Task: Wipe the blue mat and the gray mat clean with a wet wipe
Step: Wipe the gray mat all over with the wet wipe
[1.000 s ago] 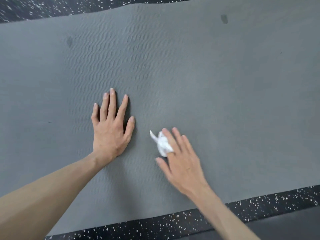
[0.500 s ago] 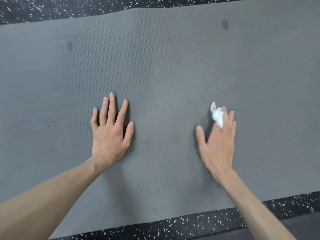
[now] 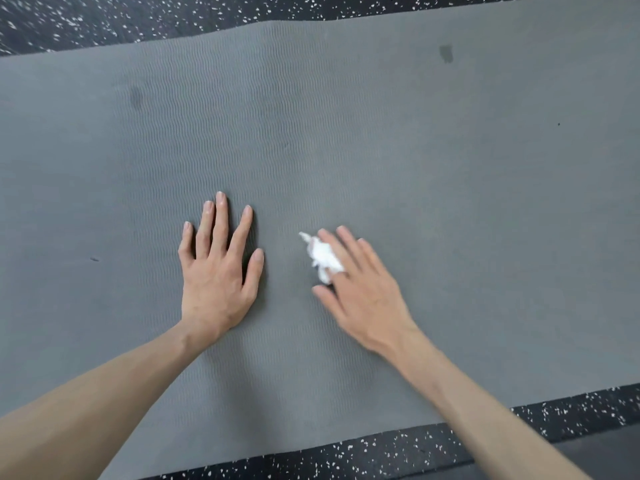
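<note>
This looks like a gym or exercise room: the black rubber floor flecked with white specks (image 3: 104, 22) is typical sports flooring, and a wide gray ribbed foam exercise mat (image 3: 450, 202) lies spread flat across it.

gray mat (image 3: 381, 150): foam-like sheet, matt, with fine wavy ridges pressed across the whole face; a few darker smudges show near the far edge.
wet wipe (image 3: 320, 255): thin white tissue-like cloth, crumpled into soft folds, matt, lying under the fingers of the right hand (image 3: 360, 289).
floor (image 3: 104, 19): black rubbery surface flecked with white specks, dull, slightly grainy.
left hand (image 3: 218, 268): bare skin, flat on the mat's ribbed surface.
</note>
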